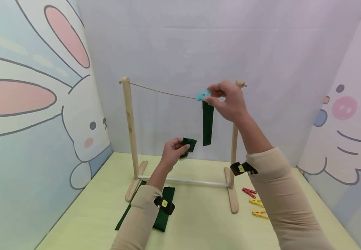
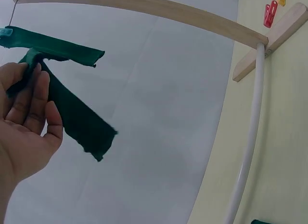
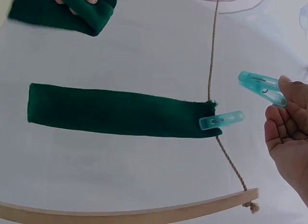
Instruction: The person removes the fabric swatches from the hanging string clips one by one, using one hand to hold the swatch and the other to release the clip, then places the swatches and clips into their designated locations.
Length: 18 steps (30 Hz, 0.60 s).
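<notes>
My left hand point(image 1: 171, 153) pinches one end of a dark green fabric strip point(image 2: 86, 120), whose free part dangles below the fingers. Between the thumb and fingers of my right hand point(image 1: 229, 101) is a teal clothespin point(image 3: 258, 85), just beside the rope point(image 1: 163, 92) and not touching it. A second teal clothespin point(image 3: 219, 121) clips another green strip point(image 1: 208, 125) to the rope. That strip hangs straight down, above and to the right of my left hand.
The rope spans two wooden posts point(image 1: 130, 128), joined low down by a white rod point(image 1: 193, 182). Two more green strips point(image 1: 163, 217) lie on the yellow-green table point(image 1: 205, 222), front left. At right lie a red clothespin point(image 1: 249, 192) and yellow clothespins point(image 1: 259, 214).
</notes>
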Motion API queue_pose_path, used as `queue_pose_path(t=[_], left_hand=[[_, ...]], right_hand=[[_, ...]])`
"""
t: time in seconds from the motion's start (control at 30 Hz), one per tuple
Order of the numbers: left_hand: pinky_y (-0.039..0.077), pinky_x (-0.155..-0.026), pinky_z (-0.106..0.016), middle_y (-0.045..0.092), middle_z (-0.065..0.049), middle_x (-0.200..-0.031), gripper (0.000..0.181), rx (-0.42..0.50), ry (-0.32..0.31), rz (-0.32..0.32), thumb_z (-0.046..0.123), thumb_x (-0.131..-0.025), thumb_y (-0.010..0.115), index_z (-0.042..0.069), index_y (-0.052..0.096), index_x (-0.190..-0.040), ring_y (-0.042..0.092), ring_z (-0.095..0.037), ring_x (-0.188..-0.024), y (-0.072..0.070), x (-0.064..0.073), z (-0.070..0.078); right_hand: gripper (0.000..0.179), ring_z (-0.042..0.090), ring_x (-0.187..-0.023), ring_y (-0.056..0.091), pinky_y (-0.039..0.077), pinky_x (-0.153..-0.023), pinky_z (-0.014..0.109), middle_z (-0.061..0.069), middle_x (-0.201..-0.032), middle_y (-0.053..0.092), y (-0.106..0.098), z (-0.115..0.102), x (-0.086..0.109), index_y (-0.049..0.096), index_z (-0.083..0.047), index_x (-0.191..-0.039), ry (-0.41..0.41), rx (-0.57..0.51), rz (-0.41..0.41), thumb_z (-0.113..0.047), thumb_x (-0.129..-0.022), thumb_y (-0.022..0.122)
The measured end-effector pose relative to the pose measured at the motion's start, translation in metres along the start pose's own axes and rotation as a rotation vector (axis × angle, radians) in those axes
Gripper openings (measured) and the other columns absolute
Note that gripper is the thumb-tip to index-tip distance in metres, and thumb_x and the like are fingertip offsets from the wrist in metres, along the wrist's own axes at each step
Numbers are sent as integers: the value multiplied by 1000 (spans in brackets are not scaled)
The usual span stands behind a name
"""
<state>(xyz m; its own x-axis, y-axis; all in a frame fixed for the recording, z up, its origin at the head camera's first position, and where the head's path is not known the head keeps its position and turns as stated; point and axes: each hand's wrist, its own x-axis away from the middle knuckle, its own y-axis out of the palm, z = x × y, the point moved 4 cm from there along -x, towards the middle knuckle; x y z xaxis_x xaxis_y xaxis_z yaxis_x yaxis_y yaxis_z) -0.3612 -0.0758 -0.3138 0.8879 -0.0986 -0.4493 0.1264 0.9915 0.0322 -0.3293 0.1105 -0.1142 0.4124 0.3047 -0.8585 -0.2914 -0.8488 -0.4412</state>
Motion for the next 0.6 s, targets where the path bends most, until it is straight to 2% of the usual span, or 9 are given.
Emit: queue_pose_path(t=[0.13,0.3,0.37,0.47,0.5,0.6], left_hand=[[50,-73,-34,62,-4,-81,25,13,-28,-5,1,-87,63,-10,59,-109,59,-14,-75,1,15,3],[50,-73,-39,64,-7,-84,25,23,25,-63,8,-88,64,-6,61,-108,60,-15,-76,2,29,4],[50,-73,-39,64,-7,-84,26,13,22,-70,10,-88,65,-5,61,-108,60,-16,-76,3,34,5],[49,-75,-43,62,-5,-81,25,-15,-28,-63,6,-88,63,-7,60,-110,59,-17,-75,6,41,8],[48,-77,-46,62,-4,-81,27,-15,-59,-58,4,-88,63,-9,59,-111,58,-16,-75,7,44,9],[47,-78,-50,62,-2,-81,28,-26,-84,-56,1,-88,62,-11,58,-112,58,-14,-75,8,49,9]], right_hand=[[26,23,-83,56,45,-79,21,18,-92,57,-3,5,20,61,10,-104,55,-66,-1,2,-81,69],[28,21,-81,56,48,-79,25,19,-92,60,-9,7,39,62,11,-103,58,-97,18,4,-78,71],[27,22,-80,55,48,-78,23,22,-90,60,-11,-2,44,61,13,-102,60,-89,16,8,-77,71],[25,24,-78,56,47,-75,19,24,-89,61,-14,-11,52,60,15,-99,69,-75,10,11,-77,70],[25,23,-78,56,47,-74,18,24,-88,61,-14,-10,55,60,15,-99,72,-82,11,11,-76,69],[26,16,-77,57,46,-72,15,23,-88,60,-14,0,64,60,13,-100,81,-151,25,12,-76,69]])
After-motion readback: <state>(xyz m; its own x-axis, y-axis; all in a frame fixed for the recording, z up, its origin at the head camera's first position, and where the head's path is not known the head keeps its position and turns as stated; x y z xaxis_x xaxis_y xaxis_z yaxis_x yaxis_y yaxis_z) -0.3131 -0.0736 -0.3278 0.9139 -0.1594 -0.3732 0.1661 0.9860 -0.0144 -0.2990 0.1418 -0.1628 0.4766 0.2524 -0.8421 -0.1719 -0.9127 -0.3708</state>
